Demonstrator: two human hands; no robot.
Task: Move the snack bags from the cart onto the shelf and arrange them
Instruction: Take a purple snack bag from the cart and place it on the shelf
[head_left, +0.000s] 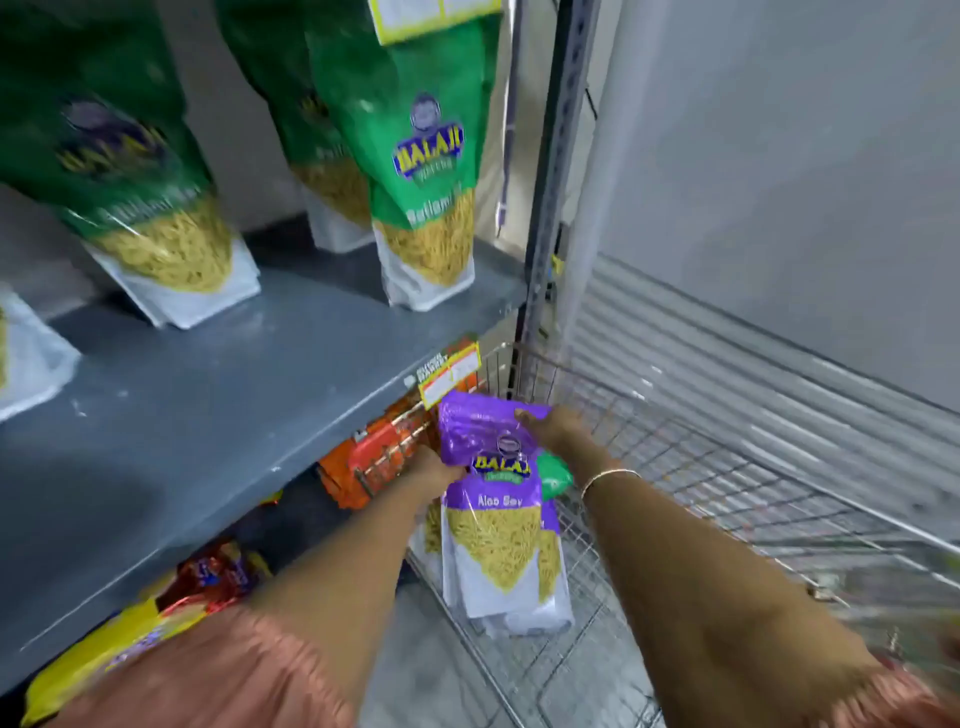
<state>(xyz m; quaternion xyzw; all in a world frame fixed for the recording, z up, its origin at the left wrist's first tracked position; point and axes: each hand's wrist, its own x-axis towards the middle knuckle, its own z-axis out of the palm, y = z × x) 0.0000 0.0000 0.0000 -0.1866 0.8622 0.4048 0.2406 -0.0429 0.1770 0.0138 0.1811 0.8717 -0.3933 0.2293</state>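
Purple bags gripped over the cart

Left hand and right hand are both closed on the purple snack bags above the wire cart; loosely stacked, one may slip. Shelf lip is close; open room lies before the green bags.

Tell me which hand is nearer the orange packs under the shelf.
Left. The left hand grips the purple bag's left edge, right beside the orange packs. The right hand holds the bag's far side, farther away.
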